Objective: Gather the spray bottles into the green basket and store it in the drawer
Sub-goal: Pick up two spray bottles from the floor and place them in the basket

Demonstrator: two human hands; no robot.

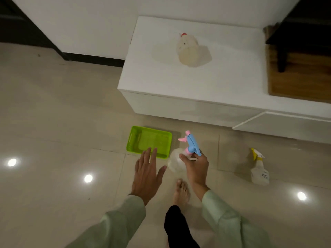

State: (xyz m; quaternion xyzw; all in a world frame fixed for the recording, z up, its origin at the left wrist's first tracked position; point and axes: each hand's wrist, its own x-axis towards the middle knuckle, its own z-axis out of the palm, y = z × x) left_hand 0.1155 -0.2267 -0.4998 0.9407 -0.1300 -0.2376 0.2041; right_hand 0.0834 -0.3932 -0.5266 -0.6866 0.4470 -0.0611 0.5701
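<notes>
A green basket (136, 140) lies on the tiled floor in front of the white cabinet and looks empty. My right hand (197, 167) grips the neck of a clear spray bottle with a blue and pink trigger head (192, 144), just right of the basket. My left hand (146, 169) hovers open over the basket's near edge, fingers spread. A second spray bottle with a yellow trigger (259, 169) stands on the floor to the right. A third bottle with a red top (188, 49) sits on the cabinet top. A drawer (286, 124) juts slightly out at the right.
The low white cabinet (179, 83) stands against the wall, with a wooden surface (300, 79) and a dark furniture leg at its right end. My bare foot (180, 192) is on the glossy floor below my hands. Ceiling lights reflect in the tiles.
</notes>
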